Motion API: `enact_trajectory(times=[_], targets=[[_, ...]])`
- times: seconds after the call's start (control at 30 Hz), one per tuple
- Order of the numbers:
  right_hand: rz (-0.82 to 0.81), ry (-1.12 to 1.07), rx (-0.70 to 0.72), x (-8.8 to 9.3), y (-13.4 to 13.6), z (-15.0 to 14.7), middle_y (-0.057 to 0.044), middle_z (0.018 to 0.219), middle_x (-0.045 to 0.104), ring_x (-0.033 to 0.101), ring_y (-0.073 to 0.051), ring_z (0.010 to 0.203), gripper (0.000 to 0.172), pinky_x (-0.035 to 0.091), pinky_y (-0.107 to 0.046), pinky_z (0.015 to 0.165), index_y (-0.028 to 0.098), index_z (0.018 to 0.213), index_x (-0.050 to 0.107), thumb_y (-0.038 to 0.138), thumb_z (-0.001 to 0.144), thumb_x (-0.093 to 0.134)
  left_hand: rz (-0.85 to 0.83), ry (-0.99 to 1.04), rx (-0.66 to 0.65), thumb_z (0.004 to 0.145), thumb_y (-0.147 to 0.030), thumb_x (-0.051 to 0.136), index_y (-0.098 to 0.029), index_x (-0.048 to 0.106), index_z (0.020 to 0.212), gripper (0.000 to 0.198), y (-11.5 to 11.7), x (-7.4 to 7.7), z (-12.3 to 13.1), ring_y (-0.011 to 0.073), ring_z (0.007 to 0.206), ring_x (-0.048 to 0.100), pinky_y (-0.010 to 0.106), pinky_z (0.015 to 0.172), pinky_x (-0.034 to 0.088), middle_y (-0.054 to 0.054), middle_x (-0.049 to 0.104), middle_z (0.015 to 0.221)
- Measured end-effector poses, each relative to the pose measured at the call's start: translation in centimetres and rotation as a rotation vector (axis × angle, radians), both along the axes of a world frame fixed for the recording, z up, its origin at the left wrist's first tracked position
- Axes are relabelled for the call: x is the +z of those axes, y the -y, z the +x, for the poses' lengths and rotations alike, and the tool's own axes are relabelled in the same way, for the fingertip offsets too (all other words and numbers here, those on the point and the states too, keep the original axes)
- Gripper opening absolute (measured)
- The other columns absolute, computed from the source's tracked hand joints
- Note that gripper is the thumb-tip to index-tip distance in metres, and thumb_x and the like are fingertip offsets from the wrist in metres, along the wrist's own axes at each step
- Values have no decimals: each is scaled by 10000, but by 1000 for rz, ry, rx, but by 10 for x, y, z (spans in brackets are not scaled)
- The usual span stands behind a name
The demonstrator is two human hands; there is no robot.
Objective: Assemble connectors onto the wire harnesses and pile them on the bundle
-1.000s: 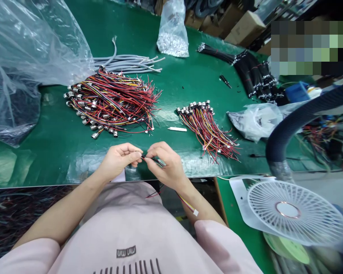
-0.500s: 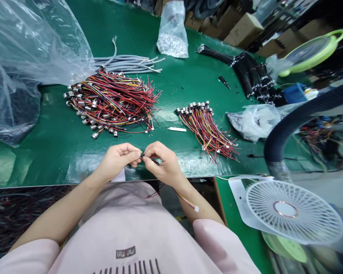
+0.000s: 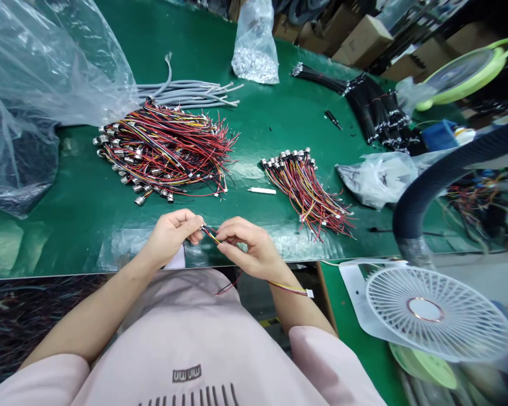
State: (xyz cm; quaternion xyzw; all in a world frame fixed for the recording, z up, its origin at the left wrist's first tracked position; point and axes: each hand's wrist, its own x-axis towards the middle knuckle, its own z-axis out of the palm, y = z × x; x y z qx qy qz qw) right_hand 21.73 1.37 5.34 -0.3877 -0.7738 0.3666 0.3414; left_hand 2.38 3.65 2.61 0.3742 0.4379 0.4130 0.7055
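Wire harness point(image 3: 210, 233), one: above near part of table point(image 3: 254, 127). Our left hand point(image 3: 174, 232): pinching one end. Our right hand point(image 3: 256, 248): gripping it farther along. Larger harness pile point(image 3: 169, 149), smaller harness pile point(image 3: 307, 194): beyond.

Pink shirt point(image 3: 195, 321), dark label point(image 3: 187, 373) — upside down, apparently "min min"

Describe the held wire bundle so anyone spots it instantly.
Near edge of the green table: left hand and right hand. The multicoloured wire bundle runs between them. It alone is held; the big wire pile and small wire pile lie on the table.
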Motion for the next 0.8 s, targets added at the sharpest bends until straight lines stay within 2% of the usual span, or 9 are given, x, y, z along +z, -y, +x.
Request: enact_trajectory(times=[0.13, 0.2, 0.33, 0.8], targets=[[247, 176, -97, -4, 4, -9, -50, 876, 615, 593, -143, 830, 34, 506, -257, 700, 192, 858, 570, 177, 861, 599, 9, -19, 0, 629, -584, 791, -139, 618, 636, 477, 0, 0, 0, 80, 464, 532, 202, 499, 432, -10, 627, 521], [311, 217, -150, -6, 6, -12, -48, 877, 615, 595, -138, 827, 61, 497, -248, 688, 201, 844, 550, 148, 875, 547, 11, -28, 2, 628, -589, 788, -142, 609, 629, 482, 0, 0, 0, 79, 464, 529, 201, 499, 429, -12, 624, 519], [331, 221, -217, -7, 6, -16, -41, 851, 607, 594, -135, 811, 97, 489, -238, 672, 209, 805, 533, 128, 858, 527, 32, -52, -6, 646, -586, 775, -148, 600, 627, 472, 0, 1, 1, 79, 471, 522, 202, 506, 430, -19, 612, 518], [467, 261, -271, -7, -2, -32, -52, 834, 615, 587, -145, 801, 133, 480, -238, 706, 195, 761, 539, 89, 840, 526, 173, -182, 1, 778, -432, 700, -163, 579, 636, 328, 2, -1, 0, 84, 515, 518, 202, 538, 428, -28, 598, 549]])
